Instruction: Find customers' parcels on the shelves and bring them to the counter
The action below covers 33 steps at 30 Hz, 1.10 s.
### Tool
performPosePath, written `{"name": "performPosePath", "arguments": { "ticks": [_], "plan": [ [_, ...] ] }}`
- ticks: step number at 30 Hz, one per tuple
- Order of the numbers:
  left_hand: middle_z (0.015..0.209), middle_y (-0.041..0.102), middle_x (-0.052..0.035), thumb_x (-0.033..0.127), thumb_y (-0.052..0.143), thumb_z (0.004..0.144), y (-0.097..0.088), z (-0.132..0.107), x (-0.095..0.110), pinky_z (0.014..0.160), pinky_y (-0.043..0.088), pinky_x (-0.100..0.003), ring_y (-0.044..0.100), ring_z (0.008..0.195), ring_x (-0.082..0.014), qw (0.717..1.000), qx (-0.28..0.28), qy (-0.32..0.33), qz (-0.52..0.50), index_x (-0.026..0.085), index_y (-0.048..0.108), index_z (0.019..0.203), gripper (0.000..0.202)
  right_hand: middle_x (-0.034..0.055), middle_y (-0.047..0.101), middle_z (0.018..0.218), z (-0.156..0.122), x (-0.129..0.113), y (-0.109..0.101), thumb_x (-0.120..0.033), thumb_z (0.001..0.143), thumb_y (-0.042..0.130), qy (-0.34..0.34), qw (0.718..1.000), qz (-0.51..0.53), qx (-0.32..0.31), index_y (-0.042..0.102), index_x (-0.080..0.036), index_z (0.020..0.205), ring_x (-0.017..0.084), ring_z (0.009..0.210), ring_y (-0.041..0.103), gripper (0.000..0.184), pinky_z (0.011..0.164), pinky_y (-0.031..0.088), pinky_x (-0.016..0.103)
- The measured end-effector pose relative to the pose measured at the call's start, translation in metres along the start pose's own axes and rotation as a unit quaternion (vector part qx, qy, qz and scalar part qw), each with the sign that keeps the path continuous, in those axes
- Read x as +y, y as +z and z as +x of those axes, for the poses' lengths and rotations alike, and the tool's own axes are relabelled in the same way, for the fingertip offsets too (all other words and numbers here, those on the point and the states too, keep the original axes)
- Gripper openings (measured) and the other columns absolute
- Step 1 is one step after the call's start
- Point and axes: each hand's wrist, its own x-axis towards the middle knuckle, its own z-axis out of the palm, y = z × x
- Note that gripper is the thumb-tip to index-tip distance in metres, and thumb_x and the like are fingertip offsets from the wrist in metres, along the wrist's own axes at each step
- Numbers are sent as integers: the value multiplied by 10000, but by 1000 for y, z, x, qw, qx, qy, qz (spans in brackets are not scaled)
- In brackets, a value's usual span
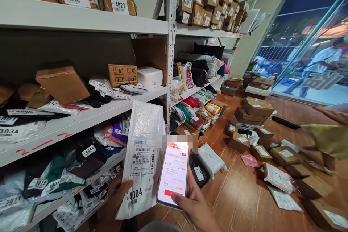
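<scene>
White poly-mailer parcel [143, 159] stands upright at lower centre of the frame, pinched near its bottom left corner by our left hand [118, 192], whose thumb shows curled over the front by the "4004" sticker while the other fingers are hidden behind it. We judge it light, soft and slippery: the thin plastic wrinkles, the top flops a little, and whatever is inside looks flat, so a grip lower down, across the stiffer labelled part, seems safer than the loose upper edge. Just right of it, overlapping its edge, our right hand [195, 204] wraps closed around a phone [174, 174], thumb along the near side, screen lit with a red and white list. Beyond, at left, grey shelves [81, 119] carry numbered bags and a brown box [62, 82]. Farther off, centre right, cardboard cartons [257, 107] and mailers lie scattered over the wooden floor [239, 195]. At far right another person's blurred sleeve [327, 137] reaches in, and a person walks past the glass front [312, 43].
</scene>
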Motion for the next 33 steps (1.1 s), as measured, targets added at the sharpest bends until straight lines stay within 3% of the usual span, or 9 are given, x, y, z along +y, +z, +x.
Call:
{"name": "performPosePath", "arguments": {
  "ticks": [3, 7, 9, 13, 15, 18, 23, 27, 33],
  "plan": [
    [597, 706, -5, 229, 768, 403, 2, 3, 3, 533, 520, -320, 627, 532, -223, 1000, -3, -15, -3, 192, 631, 603, 245, 144, 592, 1293, 0, 2, -2, -261, 612, 838, -6, 1000, -3, 1, 27, -252, 1478, 317, 1124, 602, 1186, 931, 477, 464],
    [645, 707, 58, 160, 745, 421, 7, 10, 9, 502, 482, -237, 629, 547, -172, 998, -34, 19, -47, 214, 446, 634, 370, 152, 569, 1318, 0, 5, -4, -262, 609, 841, -9, 1000, -2, -4, -2, -254, 1478, 320, 1125, 600, 1210, 924, 481, 472],
    [725, 728, 69, 140, 734, 445, 7, 13, 12, 548, 506, -242, 661, 619, -183, 997, -56, 13, -57, 257, 489, 788, 437, 146, 586, 1297, -1, 4, -4, -268, 609, 842, -10, 1000, -1, -6, 7, -260, 1482, 322, 1101, 614, 1208, 914, 486, 474],
    [1022, 744, -34, 157, 719, 442, 3, 21, 11, 731, 547, -318, 683, 924, -283, 988, -150, -46, 8, 281, 547, 1226, 813, 120, 611, 1270, -4, 0, -2, -249, 584, 851, -10, 1000, 15, 5, 74, -284, 1484, 314, 1096, 620, 1189, 913, 488, 460],
    [1129, 713, -59, 158, 686, 473, 2, 22, 9, 789, 539, -320, 651, 1034, -298, 980, -180, -71, 56, 249, 550, 1292, 835, 106, 625, 1250, -4, 0, -2, -220, 560, 850, -13, 1000, 26, 4, 113, -281, 1481, 299, 1079, 628, 1181, 912, 490, 437],
    [1182, 691, -60, 163, 628, 536, 7, 18, 9, 751, 548, -316, 673, 989, -272, 971, -193, -105, 93, 251, 504, 1357, 835, 93, 662, 1189, -2, 5, -5, -174, 527, 824, -16, 998, 53, 7, 155, -269, 1476, 283, 1013, 654, 1165, 863, 505, 403],
    [1139, 708, -85, 231, 675, 545, 31, 5, 17, 702, 530, -299, 696, 799, -230, 962, -218, -149, 75, 206, 579, 1288, 749, 68, 678, 1165, 3, 12, -8, -310, 611, 783, -16, 994, 88, 69, 291, -264, 1443, 271, 940, 673, 967, 837, 517, 399],
    [1077, 727, -99, 472, 734, 610, 48, 3, 11, 793, 511, -306, 672, 929, -256, 959, -245, -99, 101, 171, 721, 1048, 532, 40, 681, 1156, 4, 15, -8, -452, 652, 783, 2, 990, 91, 110, 283, -289, 1452, 280, 979, 660, 957, 846, 528, 427],
    [923, 746, -69, 526, 708, 686, 58, 6, -10, 722, 490, -279, 648, 716, -190, 952, -275, -54, 126, 175, 727, 1020, 486, 48, 684, 1142, 4, 23, -21, -505, 647, 785, -14, 988, 67, 138, 346, -269, 1414, 296, 1010, 651, 914, 848, 534, 443]
  ]
}}
